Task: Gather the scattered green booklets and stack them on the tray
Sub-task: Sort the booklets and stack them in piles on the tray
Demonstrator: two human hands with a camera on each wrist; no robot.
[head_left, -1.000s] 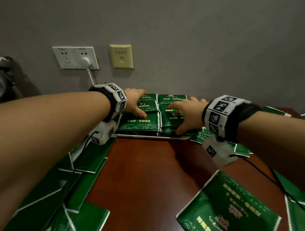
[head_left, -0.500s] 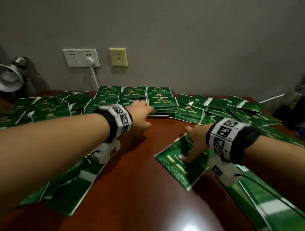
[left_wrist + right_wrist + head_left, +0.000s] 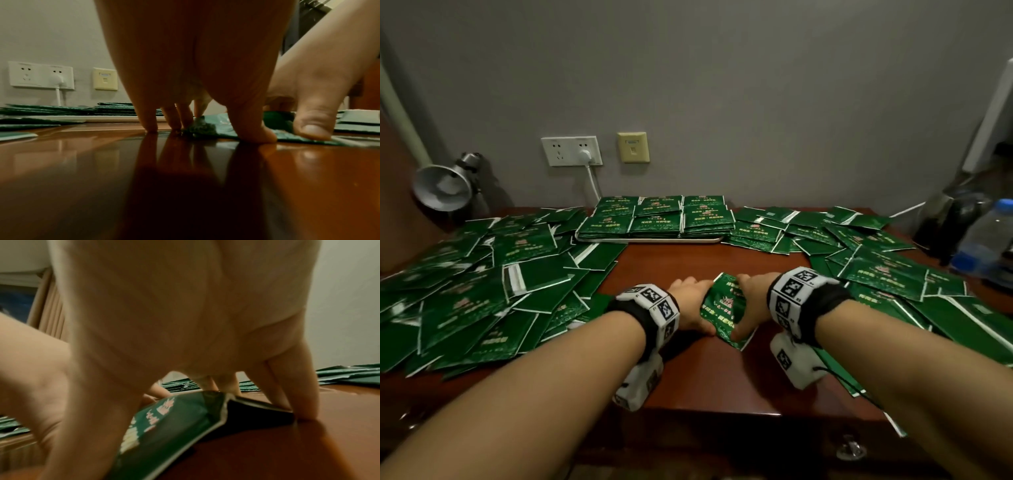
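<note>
One green booklet lies near the table's front edge, bowed upward between my two hands. My right hand arches over it. The thumb is on the cover and the fingers are at its far edge, so the booklet buckles under my palm. My left hand stands on straight fingertips on the wood, against the booklet's left edge. Neat stacks of booklets cover the white tray by the wall. Many more lie scattered on the left and on the right.
A metal desk lamp stands at the back left. A water bottle and a dark object stand at the back right. A white cord hangs from the wall socket behind the tray. Bare red-brown wood runs from my hands to the tray.
Both hands have come back from the tray towards the table's front edge. The right hand dragged one booklet along, and the left hand now meets it at that booklet.
</note>
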